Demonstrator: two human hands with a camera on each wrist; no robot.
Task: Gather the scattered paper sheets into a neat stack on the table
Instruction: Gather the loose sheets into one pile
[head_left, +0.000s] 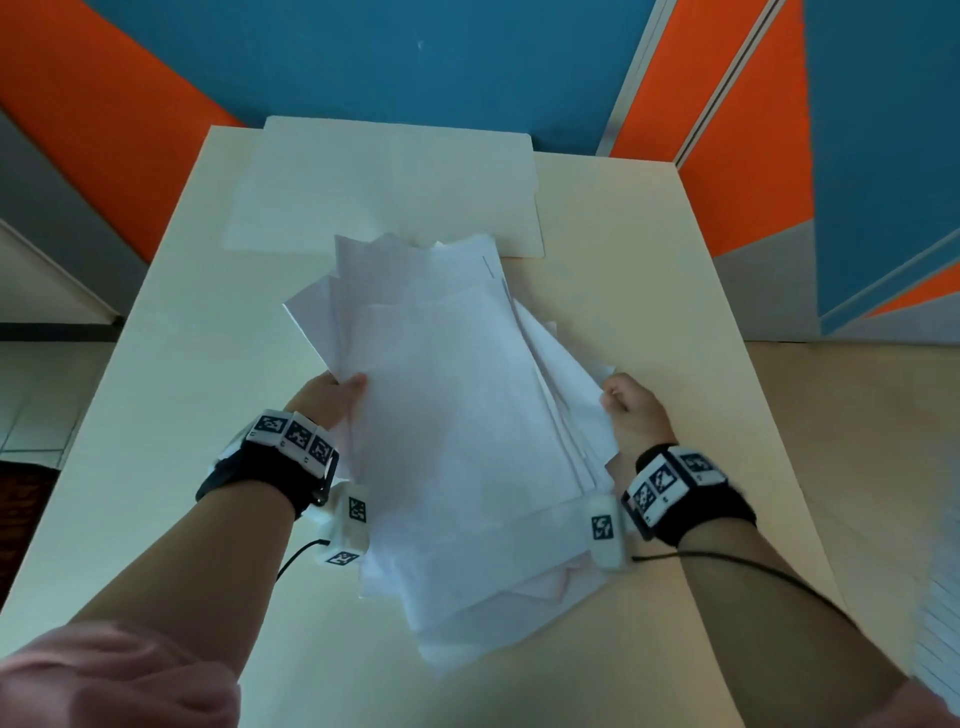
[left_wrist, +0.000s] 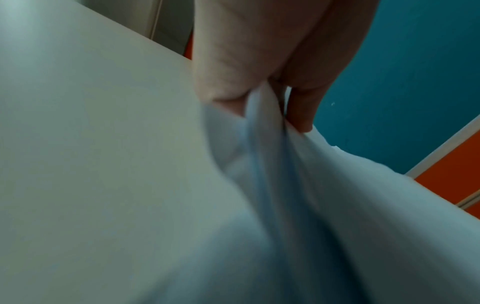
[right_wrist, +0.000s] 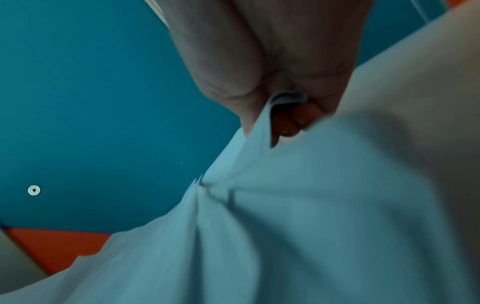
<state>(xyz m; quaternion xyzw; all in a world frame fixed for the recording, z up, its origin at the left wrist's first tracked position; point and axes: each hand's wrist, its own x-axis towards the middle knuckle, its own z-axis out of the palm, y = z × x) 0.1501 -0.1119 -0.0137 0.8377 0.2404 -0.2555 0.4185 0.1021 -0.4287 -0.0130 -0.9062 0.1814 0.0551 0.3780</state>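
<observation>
A loose, uneven bundle of white paper sheets (head_left: 457, 410) is held over the cream table (head_left: 675, 322), its corners fanned out at the far and near ends. My left hand (head_left: 332, 397) grips the bundle's left edge, thumb on top. My right hand (head_left: 631, 410) pinches the right edge. In the left wrist view the left hand (left_wrist: 270, 102) pinches the bent sheets (left_wrist: 324, 205) between thumb and fingers. In the right wrist view the right hand (right_wrist: 283, 107) clamps the curled paper edge (right_wrist: 285, 205).
A large flat white sheet or folder (head_left: 389, 187) lies at the table's far edge, partly overhanging it. Blue and orange wall panels (head_left: 363, 57) stand behind the table. Bare tabletop lies to the left and right of the bundle.
</observation>
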